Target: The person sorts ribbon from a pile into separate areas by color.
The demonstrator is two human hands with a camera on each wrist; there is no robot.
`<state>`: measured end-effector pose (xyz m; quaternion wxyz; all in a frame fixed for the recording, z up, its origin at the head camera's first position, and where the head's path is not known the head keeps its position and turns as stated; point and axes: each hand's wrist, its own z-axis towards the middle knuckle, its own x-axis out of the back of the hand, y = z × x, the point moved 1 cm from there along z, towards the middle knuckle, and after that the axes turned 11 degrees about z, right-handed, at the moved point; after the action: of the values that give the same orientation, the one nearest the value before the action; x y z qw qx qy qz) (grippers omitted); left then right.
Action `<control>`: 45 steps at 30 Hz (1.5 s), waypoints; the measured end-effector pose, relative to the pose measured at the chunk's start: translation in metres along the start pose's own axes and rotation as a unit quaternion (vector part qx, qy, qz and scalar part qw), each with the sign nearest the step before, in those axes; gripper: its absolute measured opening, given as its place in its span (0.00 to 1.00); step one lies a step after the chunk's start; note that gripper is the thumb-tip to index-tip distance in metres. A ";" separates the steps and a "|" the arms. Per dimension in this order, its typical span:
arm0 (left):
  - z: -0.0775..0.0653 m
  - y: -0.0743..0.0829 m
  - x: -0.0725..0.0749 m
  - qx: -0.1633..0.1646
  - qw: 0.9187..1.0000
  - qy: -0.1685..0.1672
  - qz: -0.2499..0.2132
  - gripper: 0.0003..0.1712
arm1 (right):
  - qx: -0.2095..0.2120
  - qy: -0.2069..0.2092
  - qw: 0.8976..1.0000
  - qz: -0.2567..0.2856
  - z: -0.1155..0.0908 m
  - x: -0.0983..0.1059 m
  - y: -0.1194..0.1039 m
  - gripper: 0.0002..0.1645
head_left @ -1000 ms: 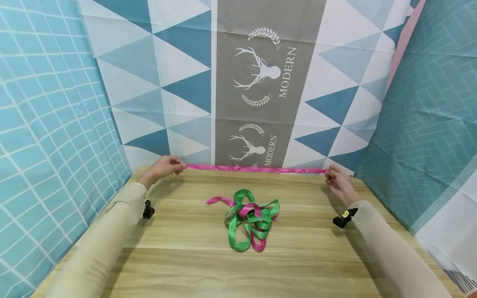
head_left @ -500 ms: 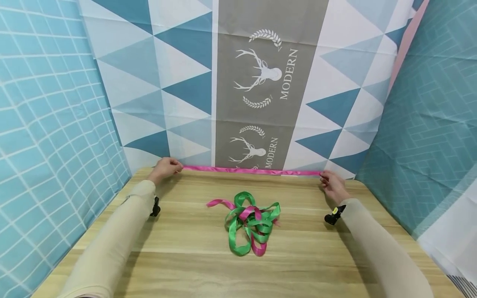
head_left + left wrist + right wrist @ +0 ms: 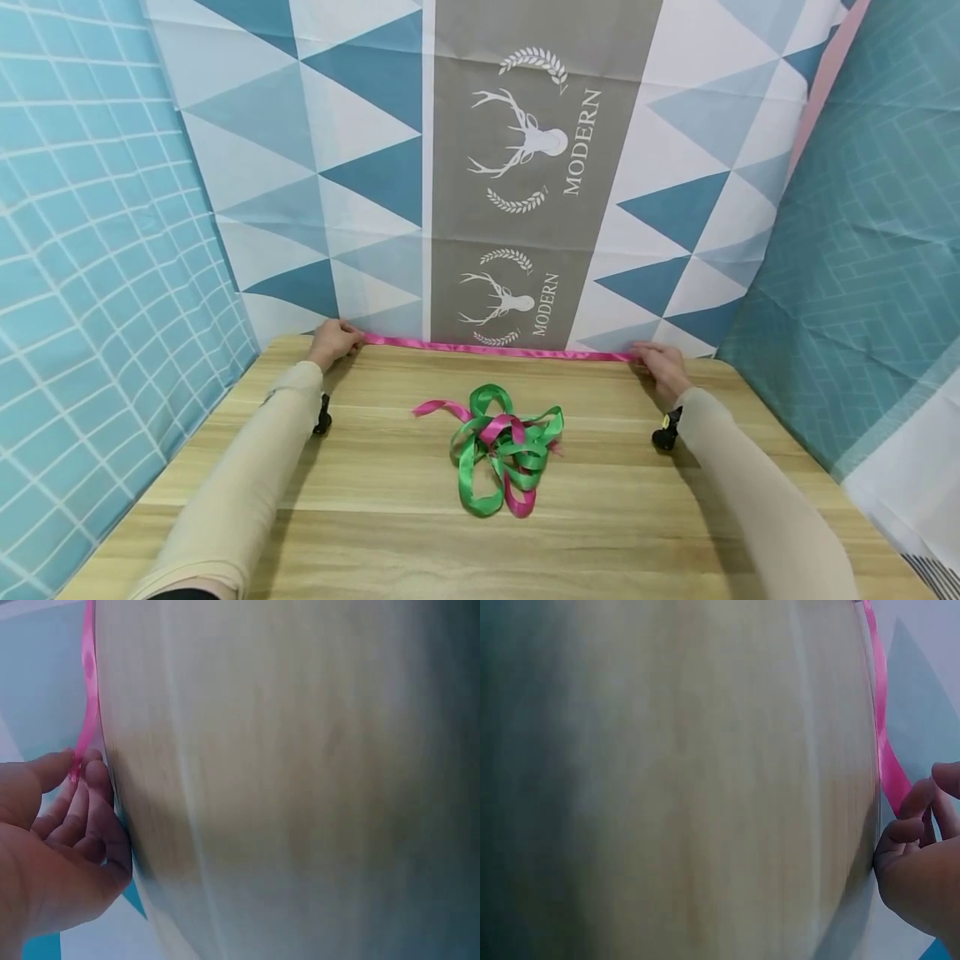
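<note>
Along the far edge of the table [image 3: 390, 533], I see a pink ribbon [image 3: 495, 348] stretched straight. The left hand [image 3: 334, 340] pinches one end; the right hand [image 3: 662, 368], partly hidden, appears to pinch the other. Nearer lies a green-and-pink tangle [image 3: 532, 457].

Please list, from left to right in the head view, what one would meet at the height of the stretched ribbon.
Light-blue checked cloth, left hand, stretched pink ribbon, right hand, teal cloth.
</note>
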<state>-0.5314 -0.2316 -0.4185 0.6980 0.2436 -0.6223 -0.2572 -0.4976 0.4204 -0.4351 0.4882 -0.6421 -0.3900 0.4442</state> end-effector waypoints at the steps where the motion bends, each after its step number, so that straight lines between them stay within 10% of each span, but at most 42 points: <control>1: 0.000 -0.002 0.002 0.000 1.000 0.000 0.001 0.18 | -0.004 -0.005 1.000 -0.006 -0.001 -0.001 -0.002 0.26; 7: -0.006 0.000 0.020 -0.021 0.999 -0.027 0.041 0.24 | 0.032 -0.039 0.996 -0.077 -0.011 0.000 -0.012 0.28; 14: -0.032 0.028 0.042 -0.077 0.995 -0.012 0.068 0.29 | 0.201 -0.027 0.953 -0.225 -0.033 0.004 -0.030 0.28; 19: -0.075 0.069 0.051 -0.141 0.988 0.004 0.068 0.26 | 0.256 -0.056 0.937 -0.232 -0.054 -0.009 -0.049 0.30; 24: -0.135 0.117 0.038 -0.209 0.977 0.005 0.048 0.18 | 0.254 -0.170 0.917 -0.256 -0.082 -0.043 -0.063 0.26; 32: -0.204 0.164 -0.004 -0.269 0.959 -0.055 0.064 0.12 | 0.254 -0.367 0.837 -0.315 -0.137 -0.109 -0.048 0.14; 45: -0.227 0.159 -0.041 -0.332 0.932 -0.123 0.076 0.08 | 0.270 -0.514 0.674 -0.457 -0.188 -0.186 -0.005 0.19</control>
<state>-0.3005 -0.0814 -0.3681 0.6744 -0.0841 -0.5991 -0.4234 -0.3749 0.1951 -0.3708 0.5052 0.1057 -0.6872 0.5112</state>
